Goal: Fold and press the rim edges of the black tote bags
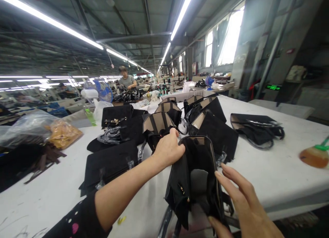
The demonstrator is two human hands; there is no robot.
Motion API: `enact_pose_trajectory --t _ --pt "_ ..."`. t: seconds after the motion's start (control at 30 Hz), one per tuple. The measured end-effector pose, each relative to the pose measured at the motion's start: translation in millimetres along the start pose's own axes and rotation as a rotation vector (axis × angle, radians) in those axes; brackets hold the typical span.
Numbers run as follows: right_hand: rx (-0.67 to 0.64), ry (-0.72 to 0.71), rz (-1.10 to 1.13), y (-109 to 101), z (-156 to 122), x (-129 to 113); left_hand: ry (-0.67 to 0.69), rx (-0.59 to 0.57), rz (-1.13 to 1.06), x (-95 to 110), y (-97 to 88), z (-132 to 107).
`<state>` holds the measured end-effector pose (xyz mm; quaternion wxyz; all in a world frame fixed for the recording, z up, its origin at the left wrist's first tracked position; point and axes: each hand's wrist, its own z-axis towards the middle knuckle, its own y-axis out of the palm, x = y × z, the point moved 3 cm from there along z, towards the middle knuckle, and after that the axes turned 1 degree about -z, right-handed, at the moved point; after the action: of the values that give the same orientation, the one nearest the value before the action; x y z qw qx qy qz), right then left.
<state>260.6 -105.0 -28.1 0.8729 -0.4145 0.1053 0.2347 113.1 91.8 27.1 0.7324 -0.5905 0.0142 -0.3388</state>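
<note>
A black handbag (177, 183) stands tipped toward me at the table's near edge, its mouth open onto a dark interior. My left hand (168, 148) is closed at its upper left rim, the thumb against the edge; the other fingertips are partly hidden. On the opposite side, my right hand (246, 200) has fingertips on the right rim and the thumb lower down, with that wall between them. Wrapped straps hang below the bag. Just beyond my left hand sits another open handbag (156, 123) with a beige-and-black inner side.
Several black bags, including a flat one (110, 166) and one at right (257, 126), lie on the white table (282, 155). An amber bottle with a green top (315, 156) stands at the right edge. Plastic-wrapped tan pieces (64, 133) lie left. A person (127, 82) works farther back.
</note>
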Motion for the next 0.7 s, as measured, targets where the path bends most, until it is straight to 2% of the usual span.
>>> enact_pose_trajectory --t 0.07,0.13,0.17,0.23,0.33,0.47,0.57,0.7 --pt "-0.025 0.080 0.025 -5 -1 18 0.232 0.015 0.060 16 -4.6 -1" --pt "-0.119 0.213 0.089 -13 1 37 0.507 -0.040 0.099 31 -5.9 -1" --pt "-0.170 0.284 0.138 -17 2 46 0.605 -0.093 0.103 37 -4.9 1" --pt "-0.241 0.416 0.267 -23 5 61 0.703 -0.193 0.076 45 -1.0 8" --pt "-0.229 0.506 0.466 -30 12 77 0.748 -0.229 0.023 53 6.3 23" --pt "-0.262 0.586 0.614 -38 19 93 0.723 -0.182 -0.019 61 15.3 41" --pt "-0.264 0.638 0.631 -46 23 101 0.679 -0.150 -0.052 66 21.0 51" --pt "-0.198 0.608 0.581 -51 29 101 0.678 -0.158 -0.081 70 29.2 61"
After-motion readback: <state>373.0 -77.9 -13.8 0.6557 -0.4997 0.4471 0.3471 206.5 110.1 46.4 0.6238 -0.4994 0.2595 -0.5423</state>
